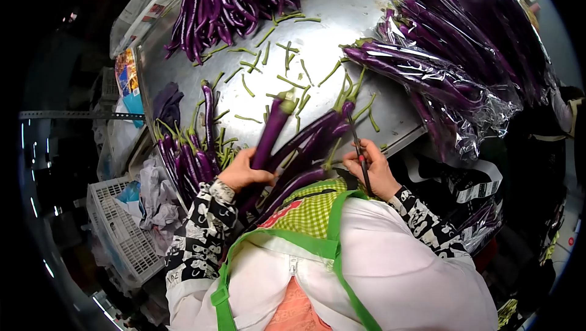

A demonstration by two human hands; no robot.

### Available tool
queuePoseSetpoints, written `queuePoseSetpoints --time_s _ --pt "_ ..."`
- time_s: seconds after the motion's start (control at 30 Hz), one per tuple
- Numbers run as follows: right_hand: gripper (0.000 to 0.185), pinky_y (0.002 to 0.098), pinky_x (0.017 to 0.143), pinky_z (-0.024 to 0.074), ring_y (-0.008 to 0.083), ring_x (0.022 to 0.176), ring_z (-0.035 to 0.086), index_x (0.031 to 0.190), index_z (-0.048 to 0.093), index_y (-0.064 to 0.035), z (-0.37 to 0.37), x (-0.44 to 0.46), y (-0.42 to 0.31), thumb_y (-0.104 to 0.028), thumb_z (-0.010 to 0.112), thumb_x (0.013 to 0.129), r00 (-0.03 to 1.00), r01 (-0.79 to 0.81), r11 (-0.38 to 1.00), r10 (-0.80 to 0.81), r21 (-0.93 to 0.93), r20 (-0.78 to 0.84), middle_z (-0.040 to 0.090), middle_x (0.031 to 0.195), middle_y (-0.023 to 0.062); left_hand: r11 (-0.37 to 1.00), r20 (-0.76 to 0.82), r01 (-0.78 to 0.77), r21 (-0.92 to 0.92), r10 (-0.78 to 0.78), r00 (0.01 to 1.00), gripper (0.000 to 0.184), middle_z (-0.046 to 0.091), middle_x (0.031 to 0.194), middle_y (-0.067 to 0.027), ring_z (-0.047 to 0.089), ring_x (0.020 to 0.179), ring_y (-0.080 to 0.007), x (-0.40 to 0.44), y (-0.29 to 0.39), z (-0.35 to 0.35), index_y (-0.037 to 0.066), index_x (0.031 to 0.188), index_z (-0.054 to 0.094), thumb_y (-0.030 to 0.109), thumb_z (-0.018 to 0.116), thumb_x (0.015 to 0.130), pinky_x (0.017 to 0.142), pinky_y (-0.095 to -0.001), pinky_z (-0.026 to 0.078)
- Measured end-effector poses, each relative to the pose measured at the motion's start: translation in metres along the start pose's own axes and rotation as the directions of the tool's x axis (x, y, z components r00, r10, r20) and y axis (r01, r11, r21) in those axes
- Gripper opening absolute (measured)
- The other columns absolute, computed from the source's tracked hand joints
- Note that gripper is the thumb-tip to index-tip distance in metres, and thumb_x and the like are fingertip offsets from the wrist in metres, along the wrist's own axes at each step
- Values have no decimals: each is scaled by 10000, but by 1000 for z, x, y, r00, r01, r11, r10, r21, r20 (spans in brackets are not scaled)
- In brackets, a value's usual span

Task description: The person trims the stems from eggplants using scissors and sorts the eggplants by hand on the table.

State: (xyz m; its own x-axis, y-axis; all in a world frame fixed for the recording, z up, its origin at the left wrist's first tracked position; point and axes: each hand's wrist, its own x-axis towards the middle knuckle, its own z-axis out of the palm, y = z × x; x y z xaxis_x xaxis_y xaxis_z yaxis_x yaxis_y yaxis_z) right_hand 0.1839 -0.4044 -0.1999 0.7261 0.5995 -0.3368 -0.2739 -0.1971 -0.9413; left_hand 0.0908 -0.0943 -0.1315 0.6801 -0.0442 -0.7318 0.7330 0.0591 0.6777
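Note:
My left hand point(247, 174) is wrapped round a long purple eggplant point(272, 129), which leans upward with its stem end blurred. Several more eggplants point(311, 142) lie beside it against my front, their green stems pointing to the far side. In my right hand point(373, 167) is a pair of scissors point(361, 159) with dark blades and a bit of red at the handle. The blades point away from me, next to the stems of the eggplants. Short cut green stems point(247, 86) are scattered over the metal table point(201, 75).
A big pile of eggplants point(229, 1) lies at the far side. Plastic-wrapped bundles point(452, 81) cover the right side. Eggplants with stems point(189, 160) and a dark cloth point(166, 104) sit at the left, above a white plastic basket point(125, 233).

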Motion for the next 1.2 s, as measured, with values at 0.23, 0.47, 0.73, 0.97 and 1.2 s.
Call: queuePoseSetpoints --time_s 0.23,0.47,0.73,0.97,1.2 --pt "379 232 683 456 84 723 519 1199 482 14 7 18 -58 -230 602 936 970 40 999 -45 25 238 566 856 19 967 -127 -252 -48 244 961 372 655 793 -77 664 667 -181 -56 30 -62 -25 994 575 126 792 731 645 -297 534" --pt "348 266 626 437 100 662 474 1177 509 -8 0 70 -90 -262 573 949 930 213 975 -184 -59 318 519 733 27 932 -150 -310 190 340 928 404 660 797 -49 645 685 -129 -99 51 -78 -29 1045 588 70 798 713 672 -256 519" --pt "351 325 587 411 160 619 463 979 530 -10 20 101 -108 -359 551 950 859 342 882 -154 -324 488 495 669 74 953 -52 -225 205 240 969 534 651 948 -30 610 800 -93 -111 36 -71 -33 1174 567 23 803 697 735 -257 509" --pt "338 413 541 453 370 564 586 804 571 51 39 86 -61 -266 642 898 867 459 753 -262 -472 424 573 635 250 865 -291 -252 434 400 869 626 661 997 -42 573 898 -102 -107 12 -77 -66 1152 587 154 884 647 846 -267 473" --pt "341 405 593 440 333 625 538 1006 521 18 69 69 -82 -268 661 883 855 407 831 -200 -380 478 527 682 166 905 -343 -139 403 290 893 619 639 988 -28 558 902 -106 -97 -2 -78 -66 1120 588 152 893 627 848 -266 461"
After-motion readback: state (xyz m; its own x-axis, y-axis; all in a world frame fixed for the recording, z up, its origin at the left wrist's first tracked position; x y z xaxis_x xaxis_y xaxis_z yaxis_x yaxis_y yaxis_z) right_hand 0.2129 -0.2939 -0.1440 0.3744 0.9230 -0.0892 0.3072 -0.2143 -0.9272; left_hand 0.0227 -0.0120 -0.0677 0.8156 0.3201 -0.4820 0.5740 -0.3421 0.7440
